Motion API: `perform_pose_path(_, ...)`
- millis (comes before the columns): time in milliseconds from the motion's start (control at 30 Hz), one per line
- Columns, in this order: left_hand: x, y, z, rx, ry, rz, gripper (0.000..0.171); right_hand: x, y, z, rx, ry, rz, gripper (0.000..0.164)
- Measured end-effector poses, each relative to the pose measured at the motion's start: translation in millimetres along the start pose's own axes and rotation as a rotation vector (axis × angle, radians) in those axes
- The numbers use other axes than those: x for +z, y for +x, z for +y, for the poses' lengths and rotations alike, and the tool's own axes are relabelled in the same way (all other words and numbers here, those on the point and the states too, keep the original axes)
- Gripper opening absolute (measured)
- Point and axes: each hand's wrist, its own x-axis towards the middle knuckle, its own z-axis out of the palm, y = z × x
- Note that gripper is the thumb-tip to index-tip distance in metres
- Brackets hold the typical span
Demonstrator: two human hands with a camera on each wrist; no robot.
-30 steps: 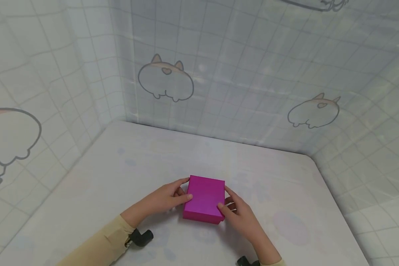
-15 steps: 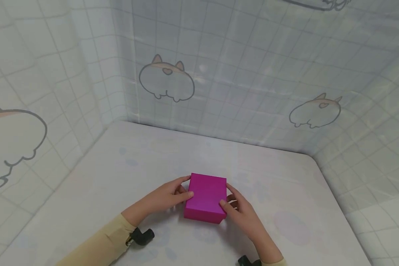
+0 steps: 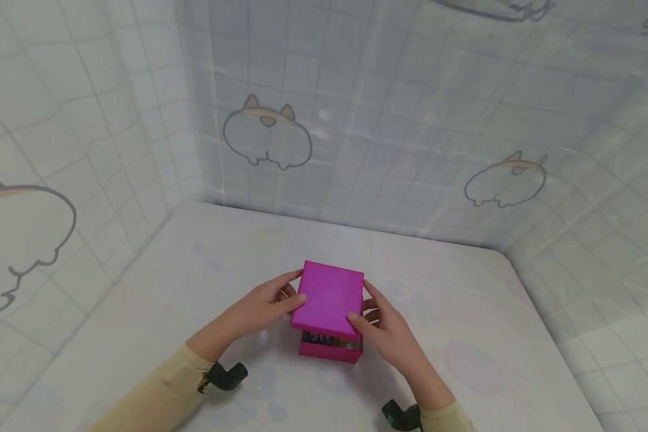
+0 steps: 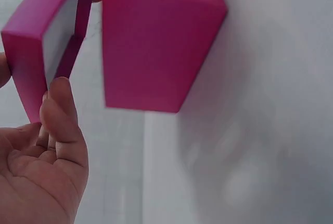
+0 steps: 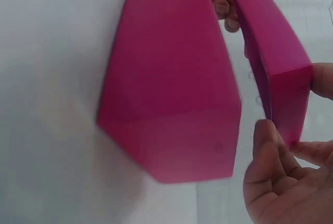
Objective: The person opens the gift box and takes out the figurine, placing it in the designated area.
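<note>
A magenta box lid [image 3: 329, 298] is raised over its matching box [image 3: 330, 351], with a gap between them at the near side. My left hand [image 3: 267, 305] grips the lid's left side, thumb on top. On the opposite side my right hand [image 3: 387, 333] holds it the same way. Dark and yellowish contents [image 3: 324, 339] show through the gap, too small to make out. In the left wrist view the lid [image 4: 26, 60] stands apart from the box [image 4: 151, 52], its pale inside showing. The right wrist view also shows the lid [image 5: 286, 73] off the box [image 5: 171, 67].
The box stands on a white table [image 3: 237, 240] with a faint pattern. Behind it hangs a grid-patterned curtain [image 3: 389, 138] with cartoon animal drawings, and similar sheets line both sides. Dark wrist cameras sit on both forearms, the left wrist camera [image 3: 225, 377] being close to the table.
Both hands have lifted the lid up and slightly away. It covered the box earlier; now the near edge is uncovered and the contents show. The box has stayed put.
</note>
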Motion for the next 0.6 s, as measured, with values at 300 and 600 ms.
perform_pose_path(300,-23.5,-18.2,7.0,0.049,0.222,0.144,0.076,8.7,19.7,-31.6,-0.153,-0.104,-0.029,0.08)
perform_pose_path(600,-37.0,-32.7,10.0,0.093,0.353,0.324,0.073,29.3,34.1,-56.3,-0.282,-0.132,-0.034,0.079)
